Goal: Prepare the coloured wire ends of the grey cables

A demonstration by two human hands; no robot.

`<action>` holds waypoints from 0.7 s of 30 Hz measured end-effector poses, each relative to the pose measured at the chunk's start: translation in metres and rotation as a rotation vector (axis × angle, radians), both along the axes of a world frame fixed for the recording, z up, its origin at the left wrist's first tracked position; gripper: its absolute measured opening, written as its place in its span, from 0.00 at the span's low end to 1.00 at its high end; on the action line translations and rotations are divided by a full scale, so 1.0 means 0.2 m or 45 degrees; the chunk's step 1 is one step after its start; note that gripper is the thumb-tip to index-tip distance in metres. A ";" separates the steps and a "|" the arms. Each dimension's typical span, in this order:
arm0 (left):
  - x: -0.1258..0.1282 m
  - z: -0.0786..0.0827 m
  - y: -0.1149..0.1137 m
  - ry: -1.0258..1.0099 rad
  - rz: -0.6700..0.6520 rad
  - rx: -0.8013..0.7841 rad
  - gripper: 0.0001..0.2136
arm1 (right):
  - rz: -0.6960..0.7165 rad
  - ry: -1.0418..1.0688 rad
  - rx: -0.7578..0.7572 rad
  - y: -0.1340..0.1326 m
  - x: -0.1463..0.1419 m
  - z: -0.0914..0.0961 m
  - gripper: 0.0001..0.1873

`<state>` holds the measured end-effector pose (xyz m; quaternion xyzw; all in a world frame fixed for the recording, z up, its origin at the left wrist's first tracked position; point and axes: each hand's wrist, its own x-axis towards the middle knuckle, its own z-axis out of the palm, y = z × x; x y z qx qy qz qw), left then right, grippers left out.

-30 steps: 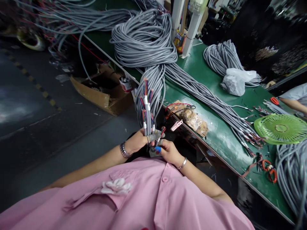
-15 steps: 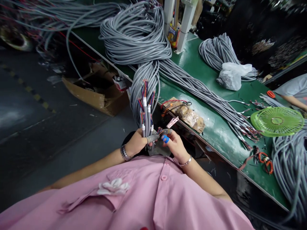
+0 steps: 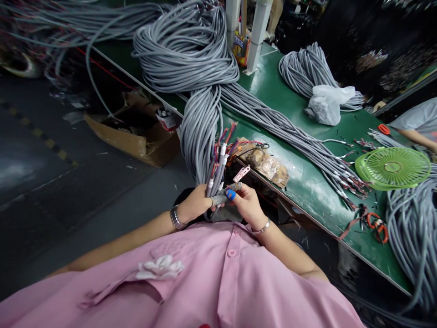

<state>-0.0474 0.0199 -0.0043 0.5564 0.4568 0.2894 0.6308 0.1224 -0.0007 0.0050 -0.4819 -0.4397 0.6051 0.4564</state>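
Note:
My left hand [image 3: 198, 202] is closed around several grey cables [image 3: 217, 175], whose ends stick up with white bands and loose red, blue and dark wires. Grey wraps cover some of its fingers. Close against it, my right hand [image 3: 246, 205] pinches at the cable ends, with blue tape on the thumb and a grey wrap on a finger. What lies between those fingertips is too small to make out. Behind the hands, the held cables run up into a hanging grey cable coil [image 3: 201, 132] at the table's edge.
On the green table [image 3: 307, 200] lie a big cable coil [image 3: 186, 50], a taped brown block [image 3: 268, 166], a green fan [image 3: 392, 167] and orange-handled scissors [image 3: 377, 227]. A cardboard box [image 3: 126, 141] stands on the floor at left. Another person's arm [image 3: 418, 139] shows at right.
The cable ends in my left hand have tilted to the right. My right fingertips have come in closer, and the small wire ends that showed between the hands are now hidden.

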 end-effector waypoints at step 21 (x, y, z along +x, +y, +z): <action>0.06 -0.01 -0.03 -0.200 0.362 -0.026 0.09 | -0.173 0.099 -0.085 -0.03 0.02 -0.01 0.10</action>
